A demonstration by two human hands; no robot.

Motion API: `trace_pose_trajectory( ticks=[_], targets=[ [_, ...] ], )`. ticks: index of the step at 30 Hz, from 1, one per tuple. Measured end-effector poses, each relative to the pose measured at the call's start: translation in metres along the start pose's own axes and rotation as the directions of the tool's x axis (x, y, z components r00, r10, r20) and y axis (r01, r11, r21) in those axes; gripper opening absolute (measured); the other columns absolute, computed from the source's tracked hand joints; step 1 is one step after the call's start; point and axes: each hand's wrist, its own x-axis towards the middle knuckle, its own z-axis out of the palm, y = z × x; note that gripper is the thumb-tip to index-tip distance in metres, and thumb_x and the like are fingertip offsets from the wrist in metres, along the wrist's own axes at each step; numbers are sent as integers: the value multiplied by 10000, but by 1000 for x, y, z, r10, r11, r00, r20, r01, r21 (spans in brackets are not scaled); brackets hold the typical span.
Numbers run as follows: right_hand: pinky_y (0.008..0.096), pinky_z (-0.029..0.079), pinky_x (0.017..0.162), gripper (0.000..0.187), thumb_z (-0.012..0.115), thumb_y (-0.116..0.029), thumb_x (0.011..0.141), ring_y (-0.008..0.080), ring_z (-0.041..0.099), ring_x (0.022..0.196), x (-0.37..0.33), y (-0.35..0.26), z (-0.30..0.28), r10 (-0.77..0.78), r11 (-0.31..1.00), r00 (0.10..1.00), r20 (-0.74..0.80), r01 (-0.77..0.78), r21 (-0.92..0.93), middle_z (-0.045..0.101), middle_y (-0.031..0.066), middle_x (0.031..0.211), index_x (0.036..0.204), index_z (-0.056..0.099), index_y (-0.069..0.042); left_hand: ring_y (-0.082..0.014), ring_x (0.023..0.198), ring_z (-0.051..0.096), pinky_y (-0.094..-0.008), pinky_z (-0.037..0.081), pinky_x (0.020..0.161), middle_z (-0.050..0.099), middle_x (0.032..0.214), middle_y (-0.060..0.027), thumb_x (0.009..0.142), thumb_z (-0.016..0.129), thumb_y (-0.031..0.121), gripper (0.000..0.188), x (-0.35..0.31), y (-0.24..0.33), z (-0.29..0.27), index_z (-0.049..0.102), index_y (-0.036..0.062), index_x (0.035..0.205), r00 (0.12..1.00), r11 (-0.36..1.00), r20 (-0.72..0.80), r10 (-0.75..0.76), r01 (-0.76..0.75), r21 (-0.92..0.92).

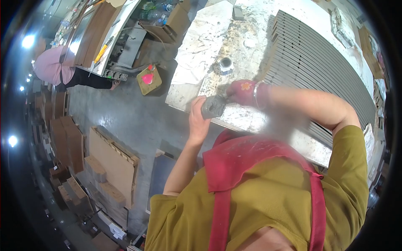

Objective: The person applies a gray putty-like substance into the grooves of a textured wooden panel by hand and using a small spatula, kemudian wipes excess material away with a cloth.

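Observation:
Bare and wrapped round its side, my left hand [197, 121] grips a grey-smeared cup [213, 107] at the near edge of the worktable. The cup is tilted, and its mouth shows dark grey paste inside. My right hand [242, 92], in a dark pink glove with a flower on it, is closed right beside the cup's rim. Whatever its fingers hold, if anything, is hidden. Just beyond the hands stands a small white-and-blue container [226, 66] with a round dark top. Under my right forearm and past it lie long grey strips [320, 71] in a row, side by side.
The white worktable [178, 93] is stained, with crumpled white sheeting [201, 46] on its left. A small grey block [238, 13] sits farther back. On the floor at left is a yellowish container [149, 83] with a pink item. Another person [54, 65] bends at a bench; boards [113, 163] lean below.

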Motion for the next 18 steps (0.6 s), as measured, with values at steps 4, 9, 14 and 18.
trace_pose_trajectory(
  ticks=[4,9,14,18],
  targets=[
    [407,506,719,207,574,-146,800,327,667,764,9,-11,0,62,993,998,31,-59,-99,673,202,809,905,687,-8,-361,1137,500,-426,403,994,502,1232,-186,724,680,-28,569,-5,-4,1,441,28,1237,999,999,3,41,-41,28],
    [416,514,683,196,577,-137,820,332,666,807,-7,-26,-15,-101,980,992,-80,85,-183,665,187,838,952,653,-13,-369,1159,488,-434,396,1009,484,1260,-195,713,731,29,693,-7,-2,-3,364,47,1300,997,997,28,75,-76,19],
    [425,530,608,141,583,-131,809,329,676,721,-33,-35,-17,-298,821,945,-133,184,-540,658,146,787,913,635,-51,-373,1229,451,-435,379,1035,432,1339,-208,657,813,108,841,-9,5,-15,321,65,1337,984,993,133,116,-115,-9],
    [427,536,586,189,568,-126,823,331,678,717,-35,-31,-7,-287,800,951,-116,171,-575,665,144,839,991,608,-49,-363,1254,431,-422,377,1038,403,1369,-199,676,808,141,804,-8,13,-23,356,53,1335,964,993,257,-75,96,-72]
  ],
)
